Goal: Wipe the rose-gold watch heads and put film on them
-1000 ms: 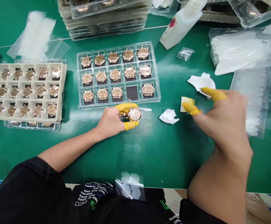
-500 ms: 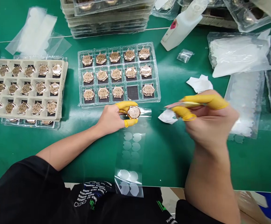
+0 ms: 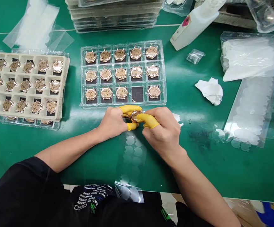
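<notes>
My left hand [image 3: 113,122] pinches a rose-gold watch case [image 3: 135,115] between yellow-cotted thumb and forefinger, just in front of a clear tray [image 3: 164,80] of watch cases with one empty cell [image 3: 137,93]. My right hand [image 3: 162,130] has its yellow-cotted forefinger pressed on top of the same watch case, fingers curled; whether a small sticker is under the fingertip is hidden. A clear backing strip [image 3: 131,157] with round film stickers runs from the watch case toward my body.
A beige tray [image 3: 65,82] of watch cases sits at the left. Stacked trays [image 3: 115,19] stand at the back, a white bottle [image 3: 195,23] at back right. Crumpled white paper [image 3: 210,90], a small plastic bag [image 3: 195,56] and bags of film [image 3: 252,107] lie at the right.
My right hand came in from the right, where it picked up something small, and now presses on the watch case held by my left hand. The left hand stayed put.
</notes>
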Available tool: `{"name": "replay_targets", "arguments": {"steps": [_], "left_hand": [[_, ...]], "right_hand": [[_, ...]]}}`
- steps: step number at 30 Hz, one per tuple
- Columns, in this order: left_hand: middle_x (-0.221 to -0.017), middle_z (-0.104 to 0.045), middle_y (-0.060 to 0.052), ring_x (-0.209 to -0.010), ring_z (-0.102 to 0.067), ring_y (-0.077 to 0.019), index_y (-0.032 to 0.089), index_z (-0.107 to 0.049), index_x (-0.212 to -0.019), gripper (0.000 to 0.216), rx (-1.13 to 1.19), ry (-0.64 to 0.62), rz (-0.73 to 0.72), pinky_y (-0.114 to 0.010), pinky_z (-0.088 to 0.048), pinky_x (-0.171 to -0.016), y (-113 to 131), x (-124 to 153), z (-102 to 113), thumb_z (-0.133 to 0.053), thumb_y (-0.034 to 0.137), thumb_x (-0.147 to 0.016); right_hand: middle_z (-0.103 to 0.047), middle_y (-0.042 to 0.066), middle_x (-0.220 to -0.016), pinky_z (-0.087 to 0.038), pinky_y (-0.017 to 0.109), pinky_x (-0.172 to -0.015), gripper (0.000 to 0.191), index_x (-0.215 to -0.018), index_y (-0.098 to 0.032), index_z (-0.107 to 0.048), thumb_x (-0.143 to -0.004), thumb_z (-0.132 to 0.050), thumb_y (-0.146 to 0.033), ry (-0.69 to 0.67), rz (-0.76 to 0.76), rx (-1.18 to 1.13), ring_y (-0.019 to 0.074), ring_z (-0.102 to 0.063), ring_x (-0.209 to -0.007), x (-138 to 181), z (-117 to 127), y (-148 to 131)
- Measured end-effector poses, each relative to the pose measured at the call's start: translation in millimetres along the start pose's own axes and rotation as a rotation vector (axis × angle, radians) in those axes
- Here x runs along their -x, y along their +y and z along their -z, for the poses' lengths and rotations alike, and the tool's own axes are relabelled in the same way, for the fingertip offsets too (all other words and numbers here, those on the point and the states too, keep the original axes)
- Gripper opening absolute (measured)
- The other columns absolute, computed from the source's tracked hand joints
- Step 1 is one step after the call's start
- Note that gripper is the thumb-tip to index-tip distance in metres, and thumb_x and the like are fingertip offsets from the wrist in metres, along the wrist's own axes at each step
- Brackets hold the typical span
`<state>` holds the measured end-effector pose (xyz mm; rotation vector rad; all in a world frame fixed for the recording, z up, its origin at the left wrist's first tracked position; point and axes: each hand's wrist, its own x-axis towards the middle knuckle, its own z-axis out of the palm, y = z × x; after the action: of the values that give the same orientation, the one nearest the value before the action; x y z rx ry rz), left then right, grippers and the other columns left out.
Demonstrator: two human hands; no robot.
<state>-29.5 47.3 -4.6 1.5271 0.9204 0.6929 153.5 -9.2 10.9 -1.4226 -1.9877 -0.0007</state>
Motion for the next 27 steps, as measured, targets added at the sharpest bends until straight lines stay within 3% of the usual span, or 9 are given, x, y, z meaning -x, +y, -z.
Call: {"name": "replay_targets", "arguments": {"steps": [5, 10, 13, 17, 21, 24, 27], "left_hand": [[-0.109, -0.086, 0.000, -0.092, -0.083, -0.0193, 0.022, -0.081, -0.120, 0.047, -0.055, 0.000, -0.003, -0.032, -0.068, -0.093, 3.8, 0.7, 1.6, -0.085, 0.013, -0.073], [-0.112, -0.086, -0.003, -0.098, -0.083, -0.0213, 0.020, -0.080, -0.121, 0.047, -0.036, -0.016, -0.011, -0.034, -0.068, -0.096, 3.8, 0.8, 1.3, -0.086, 0.017, -0.074], [-0.113, -0.086, -0.005, -0.101, -0.083, -0.0231, 0.019, -0.078, -0.123, 0.050, -0.003, -0.006, 0.001, -0.035, -0.069, -0.095, 3.2, 0.0, 0.2, -0.087, 0.018, -0.074], [-0.106, -0.086, -0.005, -0.096, -0.083, -0.0230, 0.018, -0.079, -0.120, 0.050, 0.010, 0.036, 0.027, -0.035, -0.069, -0.092, 2.2, -1.2, -1.7, -0.089, 0.021, -0.072], [-0.102, -0.086, -0.004, -0.093, -0.083, -0.0222, 0.018, -0.079, -0.117, 0.048, 0.016, 0.043, 0.041, -0.034, -0.069, -0.091, 2.6, -0.6, -2.2, -0.089, 0.021, -0.070], [-0.102, -0.086, -0.003, -0.093, -0.083, -0.0222, 0.018, -0.080, -0.116, 0.048, 0.048, 0.022, 0.062, -0.032, -0.070, -0.089, 4.8, -0.1, -1.4, -0.089, 0.021, -0.070], [-0.105, -0.086, -0.004, -0.095, -0.084, -0.0227, 0.018, -0.080, -0.117, 0.048, 0.063, 0.031, 0.065, -0.033, -0.070, -0.090, 6.7, -0.7, -0.4, -0.089, 0.019, -0.069]], "right_hand": [[-0.067, 0.007, -0.086, -0.044, 0.038, -0.065, 0.031, -0.090, -0.026, -0.064, -0.087, -0.051, 0.001, 0.147, -0.065, 0.066, 0.0203, -0.055, -0.074, 4.5, -8.1, -12.5], [-0.061, 0.008, -0.085, -0.040, 0.040, -0.067, 0.023, -0.081, -0.025, -0.060, -0.085, -0.055, -0.003, 0.166, -0.286, 0.111, 0.0213, -0.049, -0.073, 3.9, -18.8, -20.6], [-0.059, 0.007, -0.086, -0.041, 0.038, -0.067, 0.022, -0.087, -0.024, -0.063, -0.084, -0.055, -0.003, 0.207, -0.337, 0.068, 0.0211, -0.053, -0.075, 0.1, -19.4, -15.8], [-0.062, 0.005, -0.087, -0.044, 0.034, -0.064, 0.027, -0.101, -0.024, -0.069, -0.090, -0.055, -0.004, 0.286, -0.297, 0.006, 0.0185, -0.061, -0.077, -2.1, -4.4, -3.3], [-0.063, 0.002, -0.085, -0.044, 0.031, -0.062, 0.028, -0.101, -0.025, -0.066, -0.090, -0.057, -0.001, 0.286, -0.171, -0.014, 0.0163, -0.061, -0.076, 1.6, 9.2, 1.6], [-0.063, 0.001, -0.082, -0.042, 0.030, -0.061, 0.036, -0.095, -0.024, -0.060, -0.083, -0.052, 0.008, 0.236, -0.027, -0.019, 0.0159, -0.054, -0.073, 1.3, 5.1, -0.2], [-0.062, 0.001, -0.080, -0.038, 0.031, -0.060, 0.040, -0.091, -0.024, -0.056, -0.078, -0.049, 0.013, 0.239, 0.025, 0.003, 0.0162, -0.049, -0.070, -2.7, -5.1, 0.3]]}}
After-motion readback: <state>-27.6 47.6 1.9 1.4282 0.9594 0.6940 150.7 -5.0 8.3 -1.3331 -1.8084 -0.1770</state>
